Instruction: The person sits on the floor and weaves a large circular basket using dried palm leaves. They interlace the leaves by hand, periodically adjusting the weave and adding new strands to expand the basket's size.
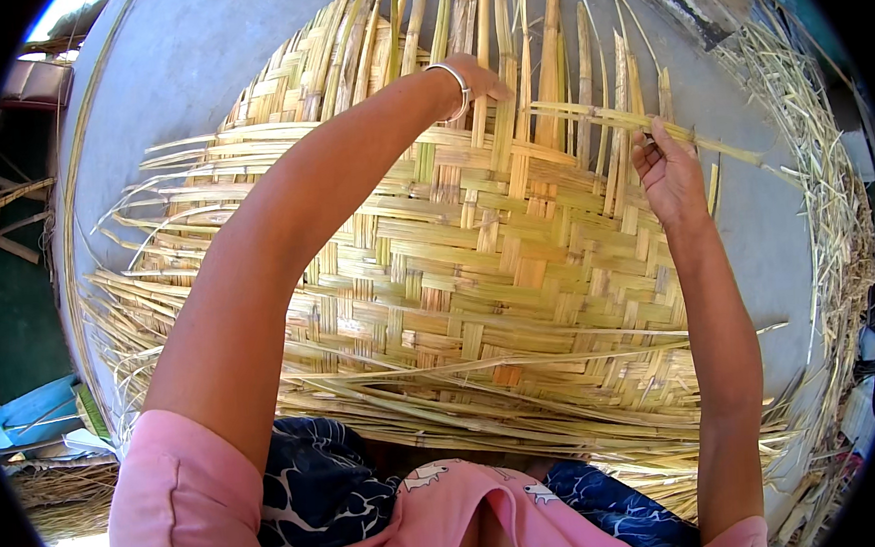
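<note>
A large mat (pixel 517 269) of flat yellow-green split-cane strips lies in front of me, woven in a diagonal pattern. My right hand (pixel 670 171) pinches a long crosswise strip (pixel 588 112) at the mat's upper right, thumb against fingers. That strip runs left across the lengthwise strips (pixel 552 56). Wearing a white bangle (pixel 462 89), my left hand (pixel 476 77) reaches to the mat's far middle. Its fingers are bent down around the upright strips there; the fingertips are partly hidden.
Loose strip ends (pixel 168 205) fan out on the left, and a bundle of strips (pixel 445 403) crosses the near edge by my knees. Cane shavings (pixel 799 121) heap along the right. Grey floor (pixel 184 58) surrounds the mat. A blue object (pixel 40 413) lies far left.
</note>
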Demonstrator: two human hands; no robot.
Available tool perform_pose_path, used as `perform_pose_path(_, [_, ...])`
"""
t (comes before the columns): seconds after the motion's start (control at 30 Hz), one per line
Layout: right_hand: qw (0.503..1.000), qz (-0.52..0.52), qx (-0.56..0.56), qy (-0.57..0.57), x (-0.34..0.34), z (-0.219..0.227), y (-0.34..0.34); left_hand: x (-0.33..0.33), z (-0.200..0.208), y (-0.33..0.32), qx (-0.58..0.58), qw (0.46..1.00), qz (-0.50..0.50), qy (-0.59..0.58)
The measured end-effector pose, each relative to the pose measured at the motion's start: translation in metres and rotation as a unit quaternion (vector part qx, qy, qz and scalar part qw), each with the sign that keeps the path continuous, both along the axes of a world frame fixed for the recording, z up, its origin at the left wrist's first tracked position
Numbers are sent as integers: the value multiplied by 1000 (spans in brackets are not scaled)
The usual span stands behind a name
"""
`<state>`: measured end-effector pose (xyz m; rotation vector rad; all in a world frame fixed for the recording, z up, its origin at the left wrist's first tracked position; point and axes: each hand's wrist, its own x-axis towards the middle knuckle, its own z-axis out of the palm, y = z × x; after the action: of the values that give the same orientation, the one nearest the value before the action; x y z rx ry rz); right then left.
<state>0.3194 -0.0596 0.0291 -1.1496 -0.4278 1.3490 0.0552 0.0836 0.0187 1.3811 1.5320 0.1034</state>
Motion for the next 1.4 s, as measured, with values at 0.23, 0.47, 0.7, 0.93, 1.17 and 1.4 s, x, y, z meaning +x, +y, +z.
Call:
perform_pose_path(0.23, [1000, 3, -11, 7, -7, -7, -2, -11, 5, -17, 48, 997, -50, -23])
perform_pose_path(0.47, [1000, 18, 0, -8, -7, -9, 4, -3, -16, -19, 126, 989, -73, -1])
perform_pose_path(0.7, [999, 27, 17, -5, 6, -14, 6, -18, -3, -27, -54, 970, -1, -238])
perform_pose_path(0.93, [998, 29, 48, 9, 7, -2, 9, -22, 0, -36, -56, 930, -17, -363])
perform_pose_path(1.17, [997, 65, 21, 31, -35, -11, 16, -25, -5, -33, -69, 926, 7, -372])
perform_pose_path(1.4, [996, 71, 11, 46, -64, -23, 17, -51, -13, -1, 90, 948, -280, -120])
